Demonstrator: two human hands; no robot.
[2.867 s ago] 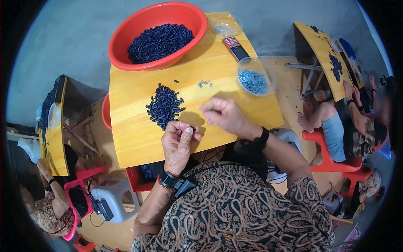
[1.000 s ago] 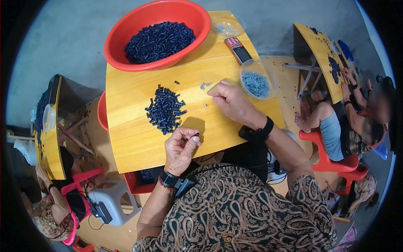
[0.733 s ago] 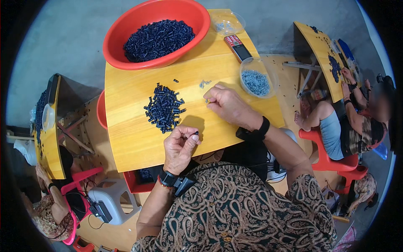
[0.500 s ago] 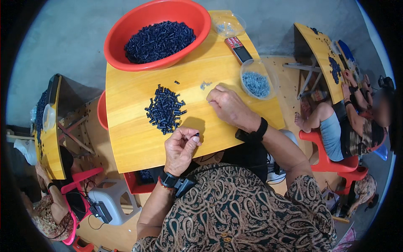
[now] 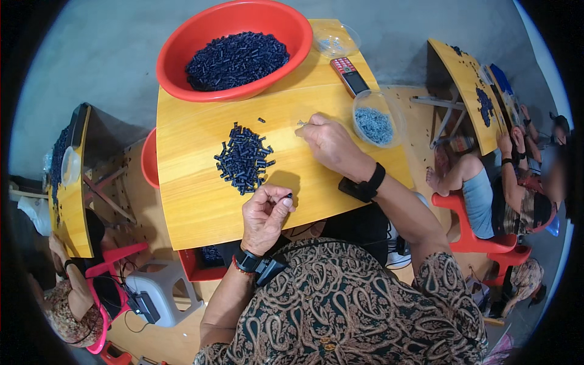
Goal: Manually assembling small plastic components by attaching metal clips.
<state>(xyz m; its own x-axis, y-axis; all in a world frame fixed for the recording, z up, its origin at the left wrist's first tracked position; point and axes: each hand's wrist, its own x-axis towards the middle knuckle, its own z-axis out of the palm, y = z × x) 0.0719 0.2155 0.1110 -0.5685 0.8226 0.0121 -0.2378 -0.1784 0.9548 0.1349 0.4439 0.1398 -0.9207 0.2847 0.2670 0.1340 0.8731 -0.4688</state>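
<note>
My left hand (image 5: 263, 220) is at the table's near edge, thumb and fingers pinched on a small dark plastic piece (image 5: 288, 196) whose end shows. A pile of short dark plastic tubes (image 5: 244, 159) lies just beyond it, and one loose tube (image 5: 261, 120) sits apart at the far side. My right hand (image 5: 331, 145) rests over the table to the right of the pile, its thumb and forefinger drawn together. Right by those fingertips are a few tiny silvery parts (image 5: 301, 123), partly covered by the hand. Whatever is in the right pinch is too small to make out.
A big red basin (image 5: 298, 45) of dark tubes stands at the table's far side. To the right are a clear tub (image 5: 395, 115) of small silvery parts, a red phone (image 5: 350, 76) and another clear tub (image 5: 353, 39). People work at side tables left and right.
My right hand has moved away from me to the tiny silvery parts and now covers some of them. The left hand keeps its pinch on the dark piece.
</note>
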